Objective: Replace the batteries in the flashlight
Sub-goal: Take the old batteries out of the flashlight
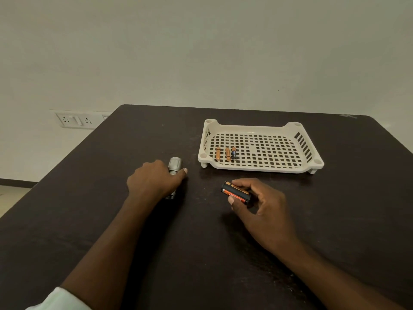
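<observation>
Your left hand (154, 179) lies over the flashlight (175, 166) near the desk's (89, 198) middle, fingers curled across the barrel, head poking out toward the far edge. It's round, so ease that grip and it may roll. Your right hand (261, 204) pinches the battery pack (237, 193) between thumb and fingertips, just off the tray's (257, 128) near edge. A loose pinch could drop it. Three batteries (226, 154) sit at the tray's left end; old or new, I can't tell, so mixing them up is the real danger.
</observation>
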